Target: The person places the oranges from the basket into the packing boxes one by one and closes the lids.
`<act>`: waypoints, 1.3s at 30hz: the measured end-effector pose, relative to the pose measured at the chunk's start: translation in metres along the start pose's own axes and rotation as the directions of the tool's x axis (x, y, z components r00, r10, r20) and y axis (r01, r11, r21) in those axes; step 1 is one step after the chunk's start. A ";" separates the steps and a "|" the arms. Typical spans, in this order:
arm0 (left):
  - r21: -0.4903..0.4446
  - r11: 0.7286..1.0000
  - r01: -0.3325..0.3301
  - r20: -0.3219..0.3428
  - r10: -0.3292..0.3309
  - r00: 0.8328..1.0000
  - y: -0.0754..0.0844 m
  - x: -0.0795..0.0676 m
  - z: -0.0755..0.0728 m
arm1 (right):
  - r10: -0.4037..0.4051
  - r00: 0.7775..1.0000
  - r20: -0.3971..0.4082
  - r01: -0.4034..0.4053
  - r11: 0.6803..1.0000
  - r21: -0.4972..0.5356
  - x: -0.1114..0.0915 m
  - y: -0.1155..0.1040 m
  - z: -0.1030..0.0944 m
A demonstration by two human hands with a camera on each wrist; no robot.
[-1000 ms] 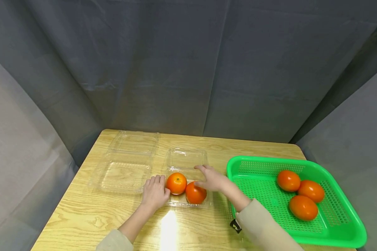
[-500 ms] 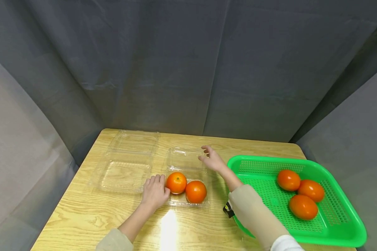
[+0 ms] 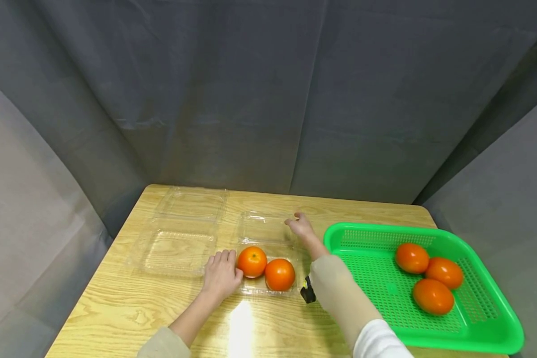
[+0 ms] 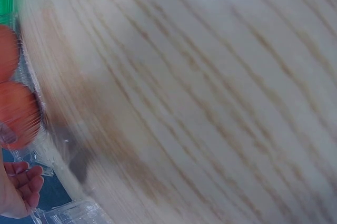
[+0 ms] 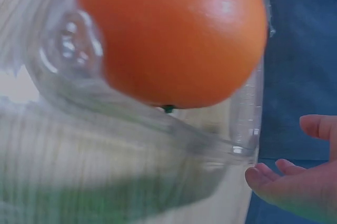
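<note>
Two oranges, one on the left [image 3: 252, 262] and one on the right [image 3: 280, 274], sit in the base of a clear plastic clamshell box [image 3: 268, 290]. Its hinged lid [image 3: 261, 226] lies folded back behind them. My left hand [image 3: 221, 274] rests at the base's left edge, thumb beside the left orange and fingers loosely bent. My right hand [image 3: 301, 227] is at the lid's right edge, thumb and fingers apart with nothing between them. In the right wrist view, the right hand [image 5: 300, 182] shows beyond the near orange [image 5: 179, 39].
A second clear clamshell [image 3: 179, 248] lies opened flat on the left. The green plastic basket [image 3: 376, 278] on the right holds several glossy orange-red oval fruits [image 3: 433, 297]. Grey curtains [image 3: 232, 99] hang around the wooden table [image 3: 116, 298].
My right hand has left the right orange and moved back to the lid's right edge, its forearm swinging left. The left hand and the oranges have stayed in place.
</note>
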State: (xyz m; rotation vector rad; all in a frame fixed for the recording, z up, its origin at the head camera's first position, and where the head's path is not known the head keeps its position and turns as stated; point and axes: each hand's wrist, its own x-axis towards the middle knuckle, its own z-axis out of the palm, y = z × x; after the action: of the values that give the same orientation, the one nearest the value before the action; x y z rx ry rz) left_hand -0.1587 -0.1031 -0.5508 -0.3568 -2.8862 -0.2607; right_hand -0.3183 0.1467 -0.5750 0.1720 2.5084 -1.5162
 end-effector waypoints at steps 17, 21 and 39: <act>0.005 1.000 -0.005 0.000 0.005 1.000 0.000 0.000 0.000 | 0.176 0.983 0.053 -0.179 0.981 0.073 0.051 0.075 0.021; 0.004 1.000 -0.005 -0.002 0.005 1.000 0.000 -0.001 0.000 | 0.192 0.981 0.042 -0.196 0.961 0.193 0.040 0.061 0.019; -0.003 1.000 -0.005 -0.012 0.005 1.000 0.000 0.000 0.001 | 0.041 0.997 -0.071 -0.004 0.886 0.463 0.051 0.053 0.005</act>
State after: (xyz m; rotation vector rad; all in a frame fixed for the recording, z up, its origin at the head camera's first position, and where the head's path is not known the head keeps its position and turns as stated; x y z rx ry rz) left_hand -0.1588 -0.1034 -0.5519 -0.3616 -2.8733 -0.2661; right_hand -0.3561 0.1667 -0.6343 0.3360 2.1382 -2.1133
